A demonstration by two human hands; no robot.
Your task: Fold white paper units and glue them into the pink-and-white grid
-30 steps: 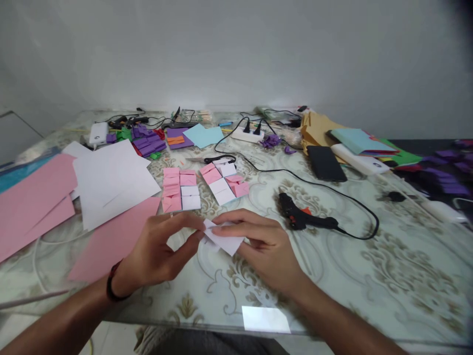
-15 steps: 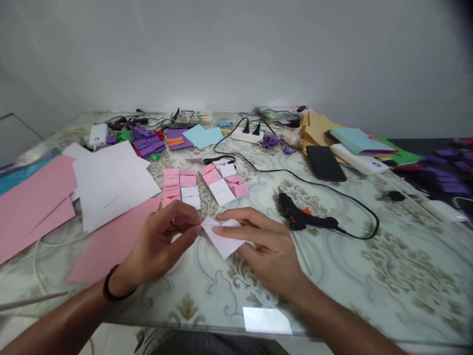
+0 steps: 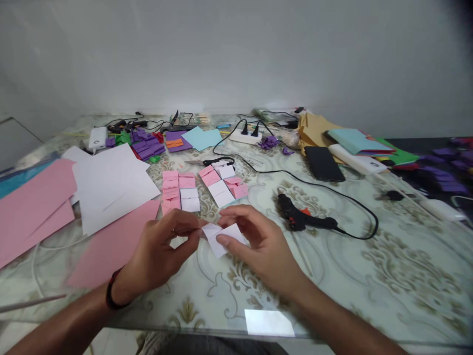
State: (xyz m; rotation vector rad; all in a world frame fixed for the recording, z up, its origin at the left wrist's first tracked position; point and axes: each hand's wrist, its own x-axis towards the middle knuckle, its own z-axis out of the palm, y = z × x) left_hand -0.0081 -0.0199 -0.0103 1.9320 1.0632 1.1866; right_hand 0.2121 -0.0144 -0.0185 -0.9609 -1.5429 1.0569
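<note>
Between my hands is a small folded piece of white paper [image 3: 218, 242], held above the table near its front. My left hand [image 3: 162, 254] pinches its left corner between thumb and fingertips. The thumb of my right hand [image 3: 260, 246] presses on its face, while the fingers curl behind its right side. Just beyond my hands lie pink and white folded paper pieces [image 3: 180, 191], with a second group of folded pieces [image 3: 222, 185] to their right. Scissors [image 3: 218, 161] rest behind that second group, their handles black.
A black glue gun [image 3: 303, 214] lies right of my hands, its cord looping back to a white power strip [image 3: 246, 136]. White sheets [image 3: 114, 187] and pink sheets [image 3: 40, 207] cover the left. A black phone [image 3: 324, 163] and brown envelopes [image 3: 318, 129] sit at the back right.
My right hand has shifted its grip: its thumb now lies on the front of the white paper, where fingers lay before. The paper has turned slightly. My left hand keeps its pinch.
</note>
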